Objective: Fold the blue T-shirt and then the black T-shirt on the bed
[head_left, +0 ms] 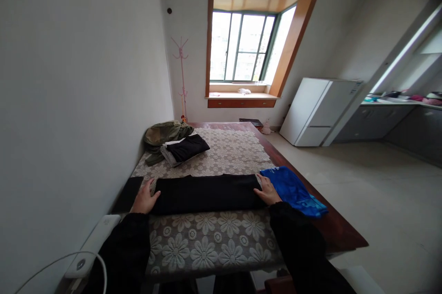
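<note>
A black garment point(207, 192), folded into a long flat strip, lies across the flowered tablecloth point(203, 252). At its left end rests my left hand point(145, 198), fingers apart and the thumb on the cloth's edge. My right hand point(268, 191) is at the opposite end, open, with its thumb touching the black fabric. Just beyond my right hand is a blue printed garment point(292, 190), loosely laid near the table's right side. Neither hand visibly grips anything.
Farther back on the left are an olive green bag or cloth point(162, 132) and a folded black garment point(188, 149). A white power bank-like box point(93, 243) with a cable stands at lower left. The wooden table edge point(340, 232) runs along the right; a white wall borders the left.
</note>
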Demonstrator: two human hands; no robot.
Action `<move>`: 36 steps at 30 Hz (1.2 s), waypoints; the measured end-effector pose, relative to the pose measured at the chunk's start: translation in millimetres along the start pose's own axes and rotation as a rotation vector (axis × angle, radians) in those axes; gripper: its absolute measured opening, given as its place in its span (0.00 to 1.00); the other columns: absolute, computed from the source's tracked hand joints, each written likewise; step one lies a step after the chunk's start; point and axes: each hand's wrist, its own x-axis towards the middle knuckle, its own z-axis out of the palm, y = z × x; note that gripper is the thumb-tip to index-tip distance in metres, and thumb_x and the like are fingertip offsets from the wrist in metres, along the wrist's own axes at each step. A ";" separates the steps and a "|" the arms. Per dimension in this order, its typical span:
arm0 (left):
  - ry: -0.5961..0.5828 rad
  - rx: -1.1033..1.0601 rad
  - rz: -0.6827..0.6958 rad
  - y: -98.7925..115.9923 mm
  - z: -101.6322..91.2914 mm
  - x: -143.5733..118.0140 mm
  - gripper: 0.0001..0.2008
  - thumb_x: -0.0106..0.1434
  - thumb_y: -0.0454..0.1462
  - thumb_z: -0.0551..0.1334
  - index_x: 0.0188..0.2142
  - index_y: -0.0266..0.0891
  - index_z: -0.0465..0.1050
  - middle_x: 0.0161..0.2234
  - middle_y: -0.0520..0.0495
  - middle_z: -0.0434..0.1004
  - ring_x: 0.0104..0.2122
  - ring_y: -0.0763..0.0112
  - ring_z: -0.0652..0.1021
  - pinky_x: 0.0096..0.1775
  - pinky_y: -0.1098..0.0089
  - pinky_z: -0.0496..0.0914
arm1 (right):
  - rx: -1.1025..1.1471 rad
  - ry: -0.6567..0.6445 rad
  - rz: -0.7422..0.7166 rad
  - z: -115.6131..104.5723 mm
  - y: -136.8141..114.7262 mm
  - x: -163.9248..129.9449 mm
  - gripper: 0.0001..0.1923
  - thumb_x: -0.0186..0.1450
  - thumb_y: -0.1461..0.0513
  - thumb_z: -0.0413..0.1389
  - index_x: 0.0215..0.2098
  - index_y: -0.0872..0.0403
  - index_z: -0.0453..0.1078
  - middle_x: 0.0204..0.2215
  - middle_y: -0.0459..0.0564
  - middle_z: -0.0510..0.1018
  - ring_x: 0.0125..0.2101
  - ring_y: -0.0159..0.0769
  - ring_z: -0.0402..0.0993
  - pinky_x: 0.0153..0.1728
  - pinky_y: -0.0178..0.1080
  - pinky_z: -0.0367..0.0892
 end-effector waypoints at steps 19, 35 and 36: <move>0.128 0.351 0.384 43.9 -9.2 6.9 0.11 0.67 0.39 0.60 0.42 0.43 0.83 0.45 0.41 0.81 0.52 0.51 0.76 0.59 0.51 0.67 | -0.391 0.007 -0.343 -15.3 -55.7 3.2 0.09 0.70 0.63 0.54 0.43 0.50 0.77 0.48 0.53 0.79 0.53 0.45 0.72 0.60 0.49 0.54; 0.179 0.071 0.668 4.7 -66.0 -204.4 0.08 0.65 0.37 0.64 0.42 0.49 0.81 0.35 0.50 0.82 0.36 0.65 0.82 0.40 0.69 0.77 | -0.104 -0.502 -0.176 -92.7 -21.8 -200.4 0.13 0.73 0.53 0.53 0.36 0.49 0.73 0.31 0.47 0.80 0.32 0.38 0.76 0.35 0.38 0.68; 0.139 0.062 0.665 4.0 -66.6 -206.9 0.08 0.65 0.37 0.64 0.41 0.48 0.81 0.34 0.50 0.82 0.35 0.65 0.82 0.39 0.69 0.77 | -0.097 -0.505 -0.154 -92.8 -21.8 -200.1 0.14 0.73 0.52 0.52 0.36 0.50 0.73 0.31 0.47 0.80 0.32 0.38 0.76 0.34 0.38 0.68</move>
